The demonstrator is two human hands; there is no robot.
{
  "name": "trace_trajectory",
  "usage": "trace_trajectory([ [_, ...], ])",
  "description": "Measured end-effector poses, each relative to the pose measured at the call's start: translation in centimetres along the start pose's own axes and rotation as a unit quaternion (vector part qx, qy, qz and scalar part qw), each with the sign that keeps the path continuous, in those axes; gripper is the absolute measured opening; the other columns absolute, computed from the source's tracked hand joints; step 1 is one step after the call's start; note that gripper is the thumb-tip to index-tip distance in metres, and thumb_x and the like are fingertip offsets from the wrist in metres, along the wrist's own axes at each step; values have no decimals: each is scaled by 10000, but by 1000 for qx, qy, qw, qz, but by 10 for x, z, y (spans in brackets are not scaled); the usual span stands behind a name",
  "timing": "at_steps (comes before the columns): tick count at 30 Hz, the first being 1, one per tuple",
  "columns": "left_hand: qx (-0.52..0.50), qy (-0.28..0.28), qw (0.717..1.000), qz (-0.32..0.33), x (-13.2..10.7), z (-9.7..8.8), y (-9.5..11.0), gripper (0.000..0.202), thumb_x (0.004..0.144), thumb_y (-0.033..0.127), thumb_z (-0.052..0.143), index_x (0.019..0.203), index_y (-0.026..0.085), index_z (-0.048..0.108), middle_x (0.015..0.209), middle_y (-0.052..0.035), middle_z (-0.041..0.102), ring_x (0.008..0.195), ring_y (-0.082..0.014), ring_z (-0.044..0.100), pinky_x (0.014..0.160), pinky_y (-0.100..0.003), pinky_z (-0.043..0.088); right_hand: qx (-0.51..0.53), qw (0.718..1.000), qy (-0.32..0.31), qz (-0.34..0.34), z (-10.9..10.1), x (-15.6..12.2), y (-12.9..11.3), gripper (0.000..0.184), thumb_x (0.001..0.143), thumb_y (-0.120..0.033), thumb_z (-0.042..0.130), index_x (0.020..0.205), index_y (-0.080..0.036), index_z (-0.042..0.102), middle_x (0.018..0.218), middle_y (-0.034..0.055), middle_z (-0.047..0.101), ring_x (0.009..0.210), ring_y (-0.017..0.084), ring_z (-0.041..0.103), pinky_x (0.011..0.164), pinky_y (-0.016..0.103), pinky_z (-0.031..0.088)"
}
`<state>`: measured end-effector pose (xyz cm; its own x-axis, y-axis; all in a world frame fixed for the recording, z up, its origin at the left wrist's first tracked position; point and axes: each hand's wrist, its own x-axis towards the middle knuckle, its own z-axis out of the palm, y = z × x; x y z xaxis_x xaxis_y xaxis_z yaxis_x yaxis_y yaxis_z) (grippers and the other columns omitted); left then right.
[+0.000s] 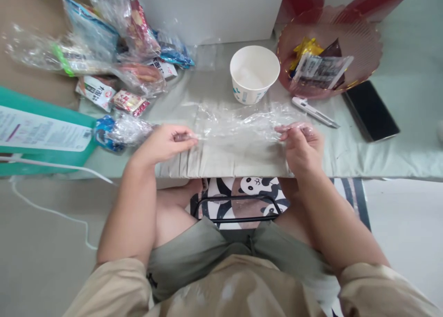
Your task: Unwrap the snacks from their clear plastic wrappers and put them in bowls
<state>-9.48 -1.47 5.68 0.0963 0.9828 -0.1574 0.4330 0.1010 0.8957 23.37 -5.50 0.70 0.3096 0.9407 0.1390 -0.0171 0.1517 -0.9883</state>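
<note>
A clear plastic bag [238, 125] lies stretched flat on the grey cloth-covered table [363, 155], close to its front edge. My left hand [165, 144] pinches the bag's left end with thumb and fingers closed. My right hand [302, 146] pinches its right end the same way. Just behind the bag stands a white paper cup [254, 74], upright and open at the top.
A heap of snack packets in plastic wrap [114, 63] covers the table's left. A pink translucent bowl [328, 54] with packets stands at the back right, beside a black phone [372, 110] and a white pen-like tool [313, 111]. A teal box [41, 134] sits far left.
</note>
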Motion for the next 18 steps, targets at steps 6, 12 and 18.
trace_trajectory([
  [6, -182, 76, 971, 135, 9, 19, -1, 298, 799, 500, 736, 722, 241, 611, 873, -39, 732, 891, -205, 703, 886, -389, 542, -16, 999, 9, 43, 10, -3, 1, 487, 858, -730, 611, 832, -250, 535, 644, -43, 600, 538, 129, 626, 574, 283, 566],
  [12, -106, 138, 983, -51, 4, 40, 13, 199, 843, 427, 661, 780, 258, 576, 570, 28, 581, 409, -109, 446, 412, -270, 300, -121, 988, -13, 94, 13, -9, -11, 478, 924, -669, 583, 820, -205, 636, 669, -10, 672, 418, 78, 516, 414, 216, 389],
  [18, 44, 162, 984, -63, 10, 33, 1, 186, 834, 307, 624, 668, 232, 590, 411, 51, 431, 392, -109, 369, 447, -260, 286, -300, 951, -10, 77, 2, -3, -12, 270, 942, -473, 611, 960, -221, 705, 596, -31, 657, 463, 130, 554, 550, 277, 474],
])
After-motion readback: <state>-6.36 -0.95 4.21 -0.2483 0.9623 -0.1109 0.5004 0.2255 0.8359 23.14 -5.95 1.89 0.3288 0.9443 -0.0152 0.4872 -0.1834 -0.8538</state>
